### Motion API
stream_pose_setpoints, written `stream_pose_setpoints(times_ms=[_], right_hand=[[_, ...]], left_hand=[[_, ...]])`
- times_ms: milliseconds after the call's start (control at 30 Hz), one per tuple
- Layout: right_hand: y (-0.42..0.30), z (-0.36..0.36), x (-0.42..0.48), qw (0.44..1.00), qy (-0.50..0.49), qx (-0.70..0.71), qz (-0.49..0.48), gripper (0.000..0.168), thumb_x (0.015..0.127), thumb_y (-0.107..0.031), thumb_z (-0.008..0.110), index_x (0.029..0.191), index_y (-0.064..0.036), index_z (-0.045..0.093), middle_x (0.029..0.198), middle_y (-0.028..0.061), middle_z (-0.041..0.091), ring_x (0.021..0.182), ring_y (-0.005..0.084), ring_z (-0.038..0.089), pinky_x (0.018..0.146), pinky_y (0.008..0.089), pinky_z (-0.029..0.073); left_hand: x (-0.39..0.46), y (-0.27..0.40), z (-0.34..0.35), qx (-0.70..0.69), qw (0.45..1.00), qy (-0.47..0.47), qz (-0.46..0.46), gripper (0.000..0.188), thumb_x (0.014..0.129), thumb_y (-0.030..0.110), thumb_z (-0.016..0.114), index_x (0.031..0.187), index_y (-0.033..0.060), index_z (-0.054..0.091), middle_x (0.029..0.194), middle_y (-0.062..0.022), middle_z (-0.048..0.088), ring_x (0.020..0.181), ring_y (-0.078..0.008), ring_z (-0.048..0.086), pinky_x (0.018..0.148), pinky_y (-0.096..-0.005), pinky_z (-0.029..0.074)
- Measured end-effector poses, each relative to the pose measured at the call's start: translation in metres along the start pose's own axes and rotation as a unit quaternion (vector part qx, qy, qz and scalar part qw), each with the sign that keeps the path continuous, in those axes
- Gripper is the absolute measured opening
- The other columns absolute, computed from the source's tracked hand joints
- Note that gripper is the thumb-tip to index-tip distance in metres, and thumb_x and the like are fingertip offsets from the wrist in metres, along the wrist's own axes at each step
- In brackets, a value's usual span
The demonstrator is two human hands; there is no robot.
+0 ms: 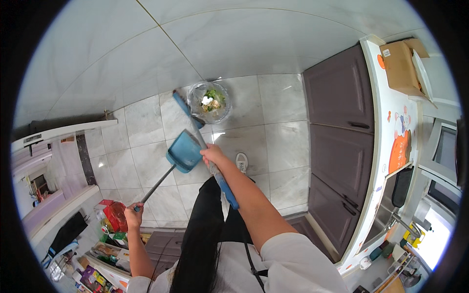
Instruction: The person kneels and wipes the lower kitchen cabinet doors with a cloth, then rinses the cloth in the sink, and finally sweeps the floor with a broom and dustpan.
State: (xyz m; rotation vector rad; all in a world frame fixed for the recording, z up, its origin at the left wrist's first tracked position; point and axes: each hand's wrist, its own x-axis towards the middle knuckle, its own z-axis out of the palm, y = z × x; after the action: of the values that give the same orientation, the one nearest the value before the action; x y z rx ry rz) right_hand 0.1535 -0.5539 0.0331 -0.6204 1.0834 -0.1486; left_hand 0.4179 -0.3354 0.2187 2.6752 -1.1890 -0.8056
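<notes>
My left hand (134, 215) grips the end of the grey handle of a blue long-handled dustpan (185, 151). The pan is over the tiled floor, and no debris can be made out in it. My right hand (212, 154) is closed around the shaft of a broom (198, 134), whose blue grip (228, 191) runs back under my forearm. The broom's blue head (182, 103) is beside a lined waste bin (209, 102) close to the wall. Green vegetable scraps (216, 96) and a white crumpled piece (207, 100) lie in the bin.
Purple-grey cabinets (339, 99) line the right side below a counter with a sink (379, 205) and a cardboard box (401, 67). To the left are a doorway and a red plastic bag (115, 215). My shoe (242, 162) stands on the floor tiles.
</notes>
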Motion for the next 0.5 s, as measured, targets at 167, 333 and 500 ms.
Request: stream_pose_setpoints(times_ms=[167, 333, 500], right_hand=[[0.015, -0.011, -0.001, 0.992, 0.115, 0.028, -0.044, 0.031, 0.069, -0.006, 0.054, 0.096, 0.009, 0.05, 0.054, 0.0092, 0.052, 0.039, 0.017, 0.048, 0.038, 0.0308, 0.039], [0.017, -0.059, -0.024, 0.985, 0.169, 0.008, -0.009, 0.062, 0.069, -0.006, 0.055, 0.125, 0.01, 0.033, 0.056, 0.0093, 0.052, 0.04, 0.0159, 0.049, 0.038, 0.0298, 0.039], [0.013, -0.108, -0.039, 0.975, 0.215, 0.048, -0.019, 0.058, 0.075, -0.007, 0.055, 0.126, 0.008, 0.032, 0.055, 0.0068, 0.05, 0.038, 0.0129, 0.046, 0.033, 0.0291, 0.037]], left_hand=[[0.027, -0.014, -0.009, 0.008, 1.0, 0.003, 0.017, 0.01, 0.07, 0.004, 0.064, 0.079, 0.0008, 0.065, 0.07, -0.0147, 0.063, 0.066, -0.0194, 0.063, 0.061, -0.0277, 0.047], [0.062, -0.003, -0.005, 0.019, 0.996, -0.008, 0.09, 0.012, 0.071, 0.007, 0.064, 0.081, 0.0018, 0.065, 0.072, -0.0148, 0.063, 0.067, -0.0225, 0.063, 0.062, -0.0287, 0.047], [0.088, 0.029, 0.01, 0.014, 0.992, -0.024, 0.127, 0.01, 0.072, 0.007, 0.063, 0.081, 0.0032, 0.066, 0.076, -0.0145, 0.064, 0.068, -0.0215, 0.063, 0.063, -0.0276, 0.048]])
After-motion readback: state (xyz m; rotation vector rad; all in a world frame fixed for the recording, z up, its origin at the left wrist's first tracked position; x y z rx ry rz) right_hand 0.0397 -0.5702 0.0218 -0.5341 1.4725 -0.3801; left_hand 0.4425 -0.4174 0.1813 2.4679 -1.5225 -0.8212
